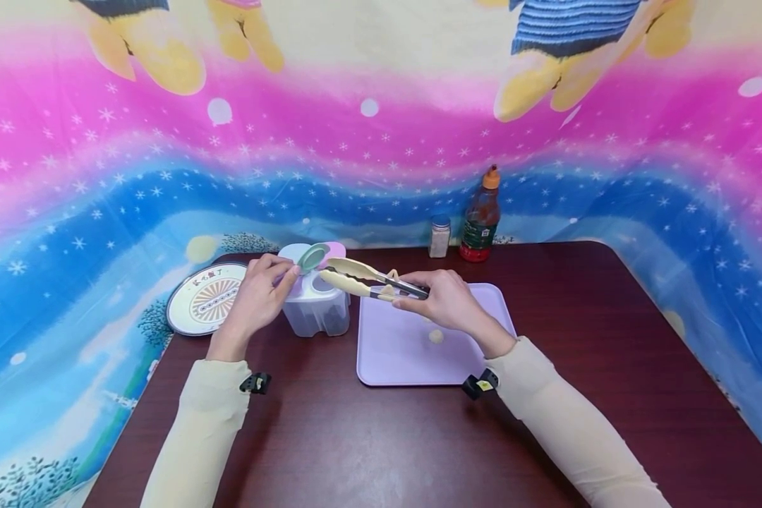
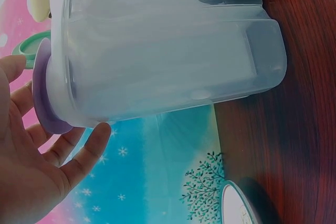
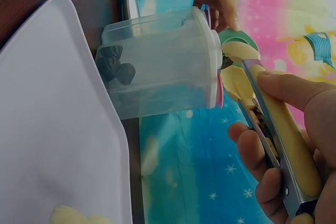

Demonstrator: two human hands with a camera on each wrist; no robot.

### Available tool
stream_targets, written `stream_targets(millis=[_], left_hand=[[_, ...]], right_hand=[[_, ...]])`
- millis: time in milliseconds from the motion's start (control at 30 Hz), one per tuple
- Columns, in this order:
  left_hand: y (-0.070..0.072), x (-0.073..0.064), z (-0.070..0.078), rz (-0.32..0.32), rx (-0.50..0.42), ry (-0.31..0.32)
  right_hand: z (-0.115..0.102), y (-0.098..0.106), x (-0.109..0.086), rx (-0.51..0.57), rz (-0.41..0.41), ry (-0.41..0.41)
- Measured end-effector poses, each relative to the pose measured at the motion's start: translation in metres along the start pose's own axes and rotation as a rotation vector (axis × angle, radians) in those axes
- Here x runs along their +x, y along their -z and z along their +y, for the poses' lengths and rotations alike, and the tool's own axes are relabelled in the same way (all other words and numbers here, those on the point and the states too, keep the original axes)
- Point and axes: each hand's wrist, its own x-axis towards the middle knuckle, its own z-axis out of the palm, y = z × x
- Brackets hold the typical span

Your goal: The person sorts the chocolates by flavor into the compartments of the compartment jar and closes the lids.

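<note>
A clear plastic container (image 1: 317, 314) with coloured flip lids stands left of centre. My left hand (image 1: 260, 293) is at its top, thumb and finger holding the raised green lid (image 1: 313, 258); a purple lid (image 2: 44, 87) lies by those fingers in the left wrist view. My right hand (image 1: 441, 300) grips tongs (image 1: 371, 279) with pale yellow tips. Those tips are apart, over the container's uncovered opening (image 1: 322, 282). Whether they hold anything is unclear. Dark pieces (image 3: 116, 65) show through the container's wall in the right wrist view.
A lilac tray (image 1: 387, 353) right of the container bears small pale yellow pieces (image 1: 436, 336). Behind it stand a blue-capped shaker (image 1: 440, 238) and a red sauce bottle (image 1: 479, 222). A patterned plate (image 1: 187, 310) lies at the table's left edge.
</note>
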Motion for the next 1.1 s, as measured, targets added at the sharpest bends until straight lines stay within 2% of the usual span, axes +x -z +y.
stream_targets(millis=[667, 1100], left_hand=[[0.000, 0.000, 0.000, 0.000, -0.004, -0.007], [0.000, -0.001, -0.001, -0.001, -0.009, -0.010]], right_hand=[[0.004, 0.004, -0.004, 0.000, -0.013, -0.006], [0.030, 0.012, -0.018, -0.010, -0.015, -0.076]])
